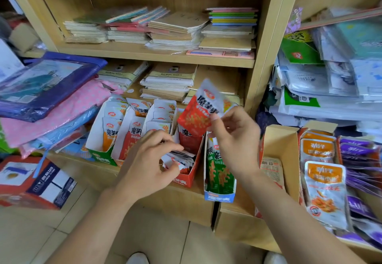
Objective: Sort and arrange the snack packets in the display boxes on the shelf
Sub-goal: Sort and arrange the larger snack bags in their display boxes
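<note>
My right hand (pixel 233 137) pinches a red and white snack packet (pixel 200 111) by its edge and holds it up above the red display box (pixel 186 178). My left hand (pixel 153 156) reaches into that red box, fingers curled round a bundle of packets (pixel 182 159) lying in its front. To the left stand a green box (pixel 104 158) with orange packets and further white boxes of packets (pixel 159 117). On the right a blue box (pixel 220 196) holds green packets.
A cardboard carton (pixel 283 150) with orange and purple packets (pixel 322 183) sits at the right. Notebook stacks (pixel 171 30) fill the shelves behind. Wrapped fabric piles (pixel 51 102) lie to the left, bagged goods (pixel 330 82) to the right, a printed box (pixel 35 183) on the floor.
</note>
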Demonstrator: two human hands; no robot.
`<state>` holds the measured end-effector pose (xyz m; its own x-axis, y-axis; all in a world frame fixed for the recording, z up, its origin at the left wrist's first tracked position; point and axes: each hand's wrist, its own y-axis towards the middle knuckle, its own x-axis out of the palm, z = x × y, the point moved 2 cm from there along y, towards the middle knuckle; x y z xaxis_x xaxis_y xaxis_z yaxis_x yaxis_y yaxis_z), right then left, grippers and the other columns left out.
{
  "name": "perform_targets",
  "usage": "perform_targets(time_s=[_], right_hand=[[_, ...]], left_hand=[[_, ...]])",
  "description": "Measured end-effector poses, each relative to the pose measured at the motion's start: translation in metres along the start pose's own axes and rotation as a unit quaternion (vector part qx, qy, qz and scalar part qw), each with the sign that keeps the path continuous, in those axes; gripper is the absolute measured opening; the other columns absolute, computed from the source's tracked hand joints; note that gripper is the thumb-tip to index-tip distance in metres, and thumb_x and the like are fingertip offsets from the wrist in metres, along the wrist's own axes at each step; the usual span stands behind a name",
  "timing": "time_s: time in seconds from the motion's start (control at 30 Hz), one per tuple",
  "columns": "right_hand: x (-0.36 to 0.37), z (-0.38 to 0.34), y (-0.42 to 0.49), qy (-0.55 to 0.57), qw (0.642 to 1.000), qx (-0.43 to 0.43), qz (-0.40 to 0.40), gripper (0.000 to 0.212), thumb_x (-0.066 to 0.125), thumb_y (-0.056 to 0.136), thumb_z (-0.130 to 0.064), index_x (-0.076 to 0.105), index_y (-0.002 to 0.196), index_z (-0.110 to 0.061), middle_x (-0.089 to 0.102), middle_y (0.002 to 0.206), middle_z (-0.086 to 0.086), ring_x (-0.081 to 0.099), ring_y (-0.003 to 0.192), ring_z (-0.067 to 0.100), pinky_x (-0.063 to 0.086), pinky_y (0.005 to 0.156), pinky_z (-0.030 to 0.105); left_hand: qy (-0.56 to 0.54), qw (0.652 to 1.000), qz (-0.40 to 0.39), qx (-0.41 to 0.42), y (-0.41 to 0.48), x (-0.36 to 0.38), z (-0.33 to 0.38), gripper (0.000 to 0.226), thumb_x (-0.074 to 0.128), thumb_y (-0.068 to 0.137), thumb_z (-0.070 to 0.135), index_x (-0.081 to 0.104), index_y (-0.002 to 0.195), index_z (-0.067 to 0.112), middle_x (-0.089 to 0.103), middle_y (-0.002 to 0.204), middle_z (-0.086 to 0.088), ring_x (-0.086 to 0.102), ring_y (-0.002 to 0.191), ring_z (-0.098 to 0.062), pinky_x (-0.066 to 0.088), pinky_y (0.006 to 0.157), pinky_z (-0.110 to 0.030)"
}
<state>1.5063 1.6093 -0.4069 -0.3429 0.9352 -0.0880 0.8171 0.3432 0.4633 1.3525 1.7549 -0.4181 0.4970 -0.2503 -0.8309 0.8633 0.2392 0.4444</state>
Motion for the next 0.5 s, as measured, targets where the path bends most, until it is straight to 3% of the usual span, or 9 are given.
perform_targets(time_s=[0.07, 0.13, 0.23, 0.33, 0.43, 0.5], right_hand=[[0.007, 0.011, -0.001, -0.111, 0.991, 0.026, -0.069, 0.022, 0.068, 0.093, -0.022, 0.059, 0.073, -0.02, 0.069, 0.065, -0.002, 0.069, 0.059, 0.015, 0.056, 0.059, 0.04], [0.008, 0.015, 0.001, -0.131, 0.978, 0.083, -0.138, 0.013, 0.068, 0.094, -0.027, 0.069, 0.085, -0.018, 0.072, 0.072, -0.005, 0.07, 0.055, 0.011, 0.06, 0.064, 0.036], [-0.007, 0.012, 0.01, -0.091, 0.985, 0.102, -0.107, 0.017, 0.067, 0.095, -0.026, 0.072, 0.103, -0.012, 0.074, 0.081, -0.001, 0.07, 0.054, 0.014, 0.061, 0.064, 0.036], [-0.03, 0.013, 0.018, -0.11, 0.989, 0.076, -0.067, 0.009, 0.066, 0.095, -0.017, 0.073, 0.098, -0.012, 0.072, 0.076, -0.001, 0.068, 0.054, 0.013, 0.058, 0.057, 0.035], [-0.041, 0.024, 0.013, -0.272, 0.951, 0.024, -0.149, 0.009, 0.071, 0.087, -0.015, 0.077, 0.08, -0.016, 0.067, 0.065, -0.011, 0.063, 0.057, 0.003, 0.051, 0.06, 0.027], [-0.037, 0.031, 0.003, -0.342, 0.912, 0.022, -0.224, 0.011, 0.075, 0.086, -0.023, 0.079, 0.079, -0.015, 0.071, 0.069, -0.005, 0.065, 0.065, 0.007, 0.055, 0.065, 0.029]], left_hand=[[0.008, 1.0, 0.007, -0.003, -0.002, -0.001, -0.002, 0.035, 0.063, 0.078, 0.031, 0.076, 0.109, 0.024, 0.057, 0.101, 0.014, 0.053, 0.102, -0.006, 0.037, 0.088, -0.01], [0.006, 1.0, 0.005, -0.015, -0.003, 0.0, -0.004, 0.038, 0.062, 0.08, 0.035, 0.075, 0.113, 0.024, 0.056, 0.103, 0.016, 0.052, 0.104, -0.005, 0.033, 0.09, -0.007], [0.0, 1.0, -0.009, -0.024, -0.001, 0.003, -0.006, 0.04, 0.057, 0.084, 0.041, 0.073, 0.117, 0.025, 0.054, 0.104, 0.019, 0.049, 0.105, -0.002, 0.034, 0.091, -0.011], [-0.009, 0.999, -0.007, -0.03, 0.002, 0.004, -0.008, 0.035, 0.06, 0.086, 0.037, 0.073, 0.117, 0.026, 0.055, 0.106, 0.018, 0.051, 0.106, -0.003, 0.042, 0.093, -0.023], [-0.016, 0.999, 0.003, -0.041, 0.004, 0.007, -0.008, 0.028, 0.072, 0.086, 0.021, 0.073, 0.114, 0.025, 0.056, 0.106, 0.015, 0.053, 0.107, -0.007, 0.041, 0.093, -0.024], [-0.016, 0.999, 0.007, -0.051, 0.004, 0.007, -0.008, 0.03, 0.075, 0.084, 0.015, 0.074, 0.113, 0.024, 0.057, 0.106, 0.013, 0.054, 0.106, -0.008, 0.037, 0.092, -0.019]])
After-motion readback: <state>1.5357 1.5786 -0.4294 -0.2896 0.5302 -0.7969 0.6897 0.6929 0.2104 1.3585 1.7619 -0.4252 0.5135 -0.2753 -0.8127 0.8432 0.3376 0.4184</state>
